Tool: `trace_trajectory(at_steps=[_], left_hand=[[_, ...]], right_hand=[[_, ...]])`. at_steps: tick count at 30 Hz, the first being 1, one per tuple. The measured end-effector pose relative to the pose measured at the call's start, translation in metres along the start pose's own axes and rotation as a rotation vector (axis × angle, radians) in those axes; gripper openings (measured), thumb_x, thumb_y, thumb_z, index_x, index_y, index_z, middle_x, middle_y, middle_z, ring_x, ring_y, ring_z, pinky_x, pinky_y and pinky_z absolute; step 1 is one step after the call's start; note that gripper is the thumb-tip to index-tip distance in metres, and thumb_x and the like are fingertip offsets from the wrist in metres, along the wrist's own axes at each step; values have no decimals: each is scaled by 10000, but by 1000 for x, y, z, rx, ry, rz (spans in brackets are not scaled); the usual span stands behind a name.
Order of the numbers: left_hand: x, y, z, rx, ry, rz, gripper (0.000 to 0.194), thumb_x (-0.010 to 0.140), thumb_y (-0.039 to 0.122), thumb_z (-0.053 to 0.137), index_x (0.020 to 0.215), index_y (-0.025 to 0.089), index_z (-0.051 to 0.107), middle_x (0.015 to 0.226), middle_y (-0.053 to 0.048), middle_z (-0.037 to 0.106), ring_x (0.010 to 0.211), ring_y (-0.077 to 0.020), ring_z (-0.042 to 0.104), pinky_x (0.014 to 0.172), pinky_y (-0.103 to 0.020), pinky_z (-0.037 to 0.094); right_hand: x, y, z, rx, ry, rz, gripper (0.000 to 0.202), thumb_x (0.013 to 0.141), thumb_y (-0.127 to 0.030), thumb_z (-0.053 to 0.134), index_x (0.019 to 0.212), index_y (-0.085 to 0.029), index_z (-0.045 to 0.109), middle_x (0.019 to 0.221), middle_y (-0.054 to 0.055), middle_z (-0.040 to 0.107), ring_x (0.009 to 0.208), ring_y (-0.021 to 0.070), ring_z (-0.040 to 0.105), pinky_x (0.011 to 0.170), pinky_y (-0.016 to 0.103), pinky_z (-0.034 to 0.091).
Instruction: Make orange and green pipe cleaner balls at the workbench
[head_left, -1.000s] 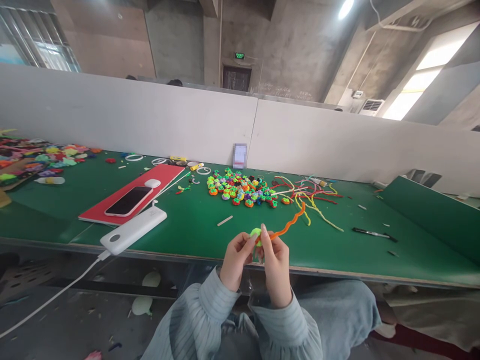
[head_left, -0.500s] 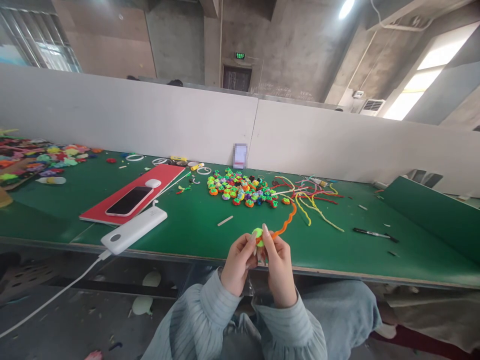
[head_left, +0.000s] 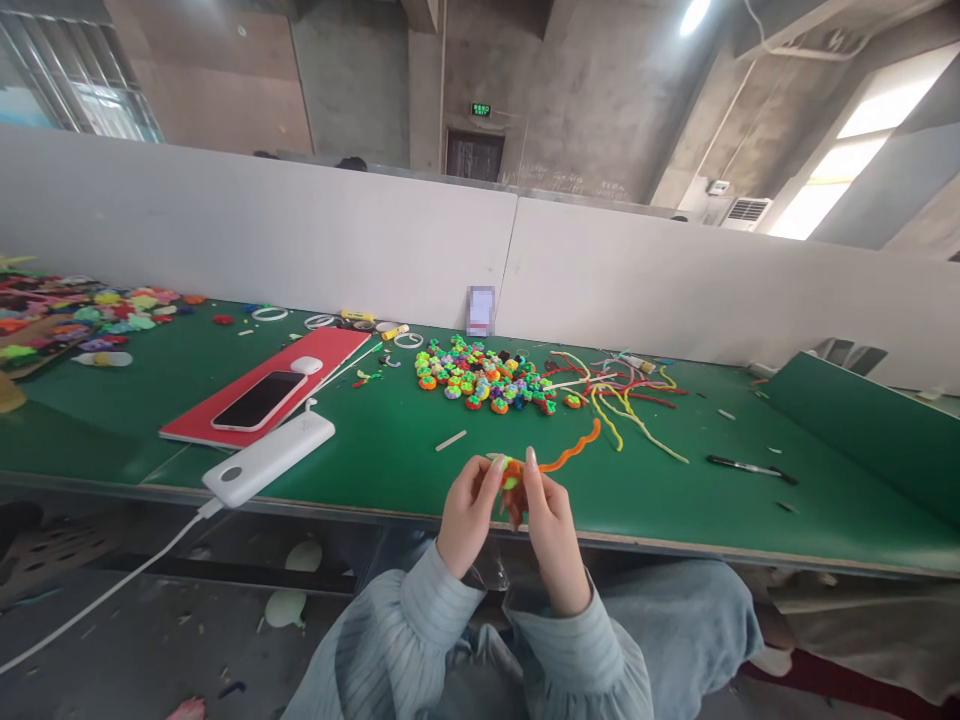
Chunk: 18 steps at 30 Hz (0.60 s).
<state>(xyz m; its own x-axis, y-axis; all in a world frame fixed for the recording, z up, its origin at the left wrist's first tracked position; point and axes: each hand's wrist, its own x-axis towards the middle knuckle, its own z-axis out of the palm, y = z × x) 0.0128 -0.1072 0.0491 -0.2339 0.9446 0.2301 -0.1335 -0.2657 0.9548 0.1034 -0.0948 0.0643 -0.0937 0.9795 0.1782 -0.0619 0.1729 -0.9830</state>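
Just above the table's near edge, my left hand [head_left: 466,512] is closed, pinching a small fuzzy craft piece [head_left: 511,474] in bright green and orange. From it a wavy orange pipe cleaner [head_left: 574,450] trails to the upper right. My right hand [head_left: 558,525] is closed too, its thumb and fingers on the pipe cleaner close to the piece. Fingers partly hide how the pipe cleaner wraps around it. Beyond my hands sits a pile of small colourful pipe-cleaner pieces [head_left: 480,380], with loose pipe cleaners [head_left: 630,405] spread at its right.
On the green table [head_left: 390,455] lie a flat stick [head_left: 451,441] and a black pen [head_left: 750,468]. At left, a red folder [head_left: 187,418] bears a phone [head_left: 259,400], beside a cabled white power bank [head_left: 270,460]. A white partition [head_left: 337,240] stands behind.
The piece has turned in my fingers, showing more orange across its front. The pipe cleaner's free end has swung slightly right and down. My hands have shifted slightly left.
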Motion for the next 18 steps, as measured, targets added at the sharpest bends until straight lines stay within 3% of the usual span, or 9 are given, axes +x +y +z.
trace_trajectory(at_steps=[4,8,11,18], left_hand=[[-1,1,-2,131,16,67,317,825,441,473,662,173,518,571,31,468,532,-101,427,528,-207,337],[0,2,-7,169,-37,64,264,796,432,524,828,175,573,687,0,573,554,-107,485,531,-206,364],[2,1,-9,149,-82,9,278,799,451,512,844,180,556,571,29,522,453,-94,449,452,-200,334],[1,-7,-4,69,62,-13,275,809,469,493,789,196,473,481,70,408,380,-72,385,379,-183,295]], right_hand=[[0,2,0,-47,19,8,551,827,-576,390,453,-173,428,380,-40,364,357,76,321,369,219,255],[1,6,-5,-185,-13,-82,482,838,-503,439,494,-167,471,421,-33,411,402,85,358,396,221,269],[2,7,-6,-218,-46,-131,438,850,-434,454,506,-165,492,454,-24,442,436,92,390,425,224,298],[-6,14,12,-27,152,-147,335,829,-412,492,666,-159,639,513,3,535,440,107,414,405,235,331]])
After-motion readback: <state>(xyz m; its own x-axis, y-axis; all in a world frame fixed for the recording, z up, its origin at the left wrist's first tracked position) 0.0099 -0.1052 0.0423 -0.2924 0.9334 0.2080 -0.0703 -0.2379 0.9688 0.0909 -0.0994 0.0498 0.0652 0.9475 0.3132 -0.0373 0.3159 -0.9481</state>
